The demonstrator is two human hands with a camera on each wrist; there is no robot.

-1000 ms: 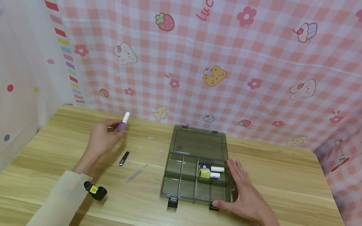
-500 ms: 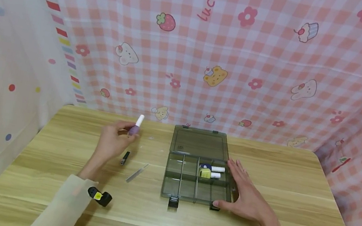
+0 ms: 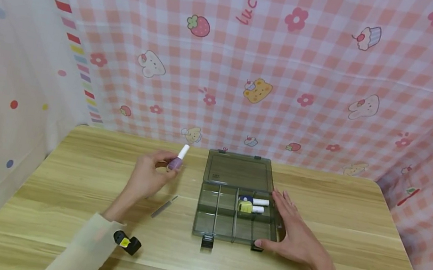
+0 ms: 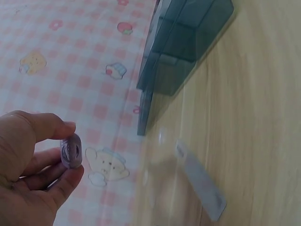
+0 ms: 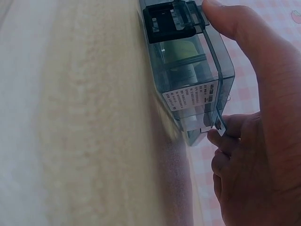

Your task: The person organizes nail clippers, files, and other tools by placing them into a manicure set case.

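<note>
We count three small bottles: one purple bottle [image 3: 176, 162] with a white cap, pinched between thumb and fingertips of the left hand [image 3: 146, 176] and held above the table [image 3: 58, 204], just left of the organizer box [image 3: 227, 225], plus a blue bottle [image 3: 247, 199] and a yellow bottle [image 3: 245, 207] lying side by side in one rear compartment. There is one box, lid open and laid back, with two black latches at its front. One nail file [image 3: 164, 206] lies on the wood beside the left hand. Our right hand [image 3: 294, 236] rests against the box's right wall, fingers straight, thumb at the front corner. In the right wrist view the bottles show only dimly through the tinted wall
</note>
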